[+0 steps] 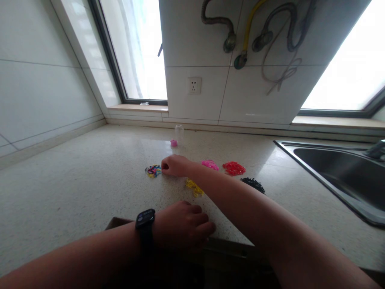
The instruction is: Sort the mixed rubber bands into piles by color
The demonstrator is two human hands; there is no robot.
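My right hand [177, 165] reaches across the counter, its fingers pinched at the edge of a mixed-colour pile of small rubber bands [153, 171]. A bluish strand runs up to the fingertips, which partly hide it. Under and beside my right forearm lie single-colour piles: yellow bands [195, 188], pink bands [210, 164], red bands [234, 168] and black bands [253, 184]. The forearm covers part of the yellow and black ones. Near the front edge rests my left hand [186, 224], a dark watch on its wrist. Its fingers are curled in, with nothing visible in them.
A clear plastic bottle [179, 133] stands towards the wall, with a small pink object [173, 143] just in front of it. The steel sink [288, 154] is set into the speckled counter [90, 180] on the right. Hoses and a socket [194, 85] are on the tiled wall.
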